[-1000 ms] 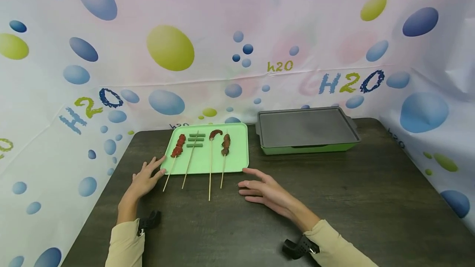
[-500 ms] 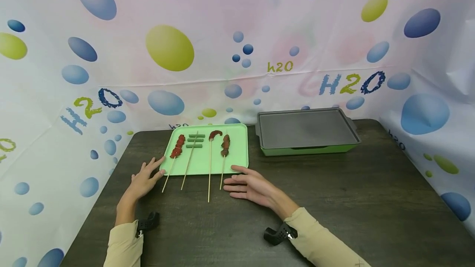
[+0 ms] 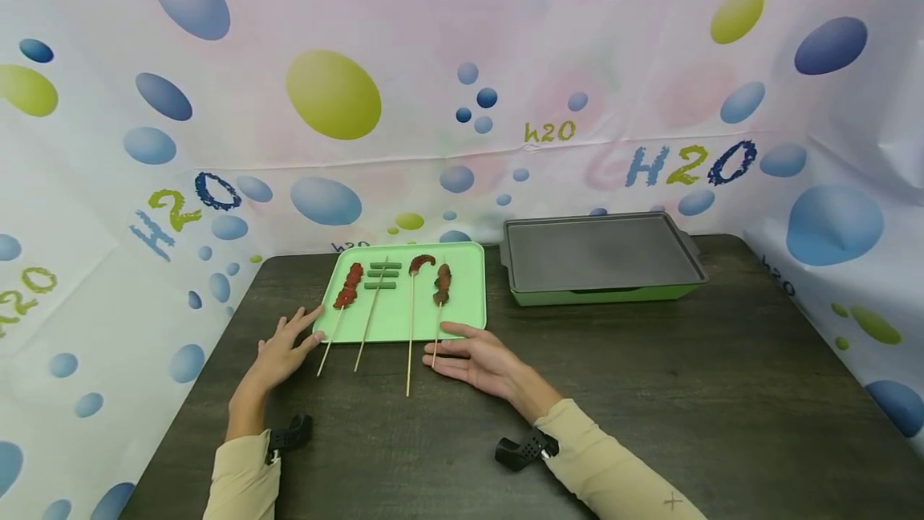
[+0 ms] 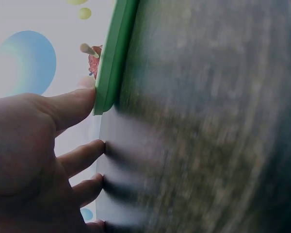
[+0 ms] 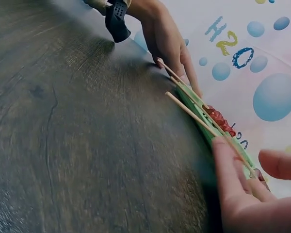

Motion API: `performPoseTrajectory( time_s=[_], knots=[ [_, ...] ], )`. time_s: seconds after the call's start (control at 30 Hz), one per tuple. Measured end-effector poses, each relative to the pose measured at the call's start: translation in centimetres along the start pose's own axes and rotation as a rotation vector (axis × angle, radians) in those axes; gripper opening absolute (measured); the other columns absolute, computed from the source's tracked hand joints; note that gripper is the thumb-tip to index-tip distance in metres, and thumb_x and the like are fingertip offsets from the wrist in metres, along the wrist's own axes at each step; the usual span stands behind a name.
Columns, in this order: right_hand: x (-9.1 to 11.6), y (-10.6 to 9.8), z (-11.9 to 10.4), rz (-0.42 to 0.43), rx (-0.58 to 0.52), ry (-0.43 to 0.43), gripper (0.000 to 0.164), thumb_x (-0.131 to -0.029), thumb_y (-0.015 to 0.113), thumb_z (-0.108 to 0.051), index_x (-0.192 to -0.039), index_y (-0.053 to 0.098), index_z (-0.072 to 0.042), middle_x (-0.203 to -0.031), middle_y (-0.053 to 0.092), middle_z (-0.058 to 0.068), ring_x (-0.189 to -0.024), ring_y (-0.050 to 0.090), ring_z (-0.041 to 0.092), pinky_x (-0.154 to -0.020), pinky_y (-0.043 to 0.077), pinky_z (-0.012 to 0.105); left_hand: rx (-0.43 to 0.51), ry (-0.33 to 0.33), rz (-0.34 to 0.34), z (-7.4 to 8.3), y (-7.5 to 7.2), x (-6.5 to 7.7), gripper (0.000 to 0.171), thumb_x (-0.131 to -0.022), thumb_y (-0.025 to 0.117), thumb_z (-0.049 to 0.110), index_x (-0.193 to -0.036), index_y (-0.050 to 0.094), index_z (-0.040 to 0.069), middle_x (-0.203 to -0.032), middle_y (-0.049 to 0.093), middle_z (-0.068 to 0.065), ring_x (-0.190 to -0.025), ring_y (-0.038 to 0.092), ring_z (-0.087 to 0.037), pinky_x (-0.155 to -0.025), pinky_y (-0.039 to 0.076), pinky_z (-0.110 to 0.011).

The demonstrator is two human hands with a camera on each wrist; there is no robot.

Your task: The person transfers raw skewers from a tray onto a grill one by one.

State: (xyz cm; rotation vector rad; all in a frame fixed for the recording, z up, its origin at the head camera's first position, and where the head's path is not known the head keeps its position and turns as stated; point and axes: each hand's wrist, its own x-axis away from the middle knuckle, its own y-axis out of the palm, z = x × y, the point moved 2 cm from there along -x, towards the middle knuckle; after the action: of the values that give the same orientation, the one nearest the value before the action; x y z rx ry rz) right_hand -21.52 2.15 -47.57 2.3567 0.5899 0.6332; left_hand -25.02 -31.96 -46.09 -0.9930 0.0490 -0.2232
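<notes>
A light green tray [image 3: 464, 299] lies on the dark table and carries several wooden skewers. They hold red meat [image 3: 349, 284], green pieces [image 3: 380, 274], a curved reddish piece [image 3: 419, 262] and a brown piece [image 3: 441, 283]. My left hand [image 3: 283, 348] lies flat on the table, and its upper finger touches the tray's near left corner [image 4: 106, 92]. My right hand [image 3: 472, 359] lies low in front of the tray with its fingers stretched out. Its fingertips [image 5: 225, 167] are at the bare stick [image 3: 436, 339] of the brown skewer, with the thumb [image 5: 281, 164] apart above it.
A dark flat griddle [image 3: 599, 251] on a green base stands at the back right of the table. Bubble-print sheeting [image 3: 332, 95] walls in the back and both sides. Black wrist cameras [image 3: 523, 449] sit on both sleeves.
My right hand has slid left along the table to the brown skewer's stick. The left hand has stayed at the tray's corner.
</notes>
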Motion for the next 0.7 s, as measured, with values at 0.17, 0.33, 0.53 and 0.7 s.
performPoseTrajectory(
  time_s=[0.17, 0.33, 0.53, 0.7],
  knots=[
    [0.1, -0.2, 0.0, 0.078, 0.05, -0.075, 0.052, -0.09, 0.054, -0.001, -0.139, 0.036, -0.001, -0.121, 0.055, 0.026, -0.108, 0.058, 0.028, -0.091, 0.045, 0.035, -0.007, 0.001, 0.003, 0.0, -0.1, 0.0, 0.058, -0.096, 0.045, 0.037, -0.146, 0.026, 0.014, -0.147, 0.011, -0.029, -0.129, -0.003, -0.057, -0.084, -0.003, -0.079],
    [0.4, -0.5, -0.1, 0.151, 0.093, -0.126, 0.05, -0.087, 0.058, 0.001, -0.134, 0.042, 0.001, -0.112, 0.061, 0.023, -0.097, 0.064, 0.023, -0.086, 0.048, 0.033, -0.022, 0.003, 0.001, 0.0, -0.1, -0.3, 0.059, -0.095, 0.045, 0.039, -0.146, 0.026, 0.015, -0.147, 0.012, -0.028, -0.13, -0.001, -0.057, -0.085, -0.002, -0.079],
    [0.9, -0.3, -0.2, 0.184, 0.154, -0.149, 0.049, -0.085, 0.061, -0.002, -0.132, 0.046, 0.001, -0.111, 0.061, 0.024, -0.093, 0.065, 0.022, -0.085, 0.049, 0.034, -0.028, -0.009, 0.008, -0.1, -0.2, -0.2, 0.058, -0.095, 0.045, 0.038, -0.146, 0.027, 0.016, -0.147, 0.013, -0.028, -0.13, 0.0, -0.056, -0.085, -0.001, -0.079],
    [1.6, -0.3, -0.4, 0.203, 0.205, -0.17, 0.05, -0.084, 0.063, -0.004, -0.131, 0.047, 0.0, -0.111, 0.061, 0.024, -0.092, 0.065, 0.022, -0.082, 0.05, 0.034, -0.016, -0.008, 0.005, 0.0, -0.3, -0.1, 0.057, -0.095, 0.045, 0.037, -0.145, 0.027, 0.015, -0.147, 0.013, -0.028, -0.13, 0.0, -0.056, -0.085, -0.002, -0.078]
  ],
)
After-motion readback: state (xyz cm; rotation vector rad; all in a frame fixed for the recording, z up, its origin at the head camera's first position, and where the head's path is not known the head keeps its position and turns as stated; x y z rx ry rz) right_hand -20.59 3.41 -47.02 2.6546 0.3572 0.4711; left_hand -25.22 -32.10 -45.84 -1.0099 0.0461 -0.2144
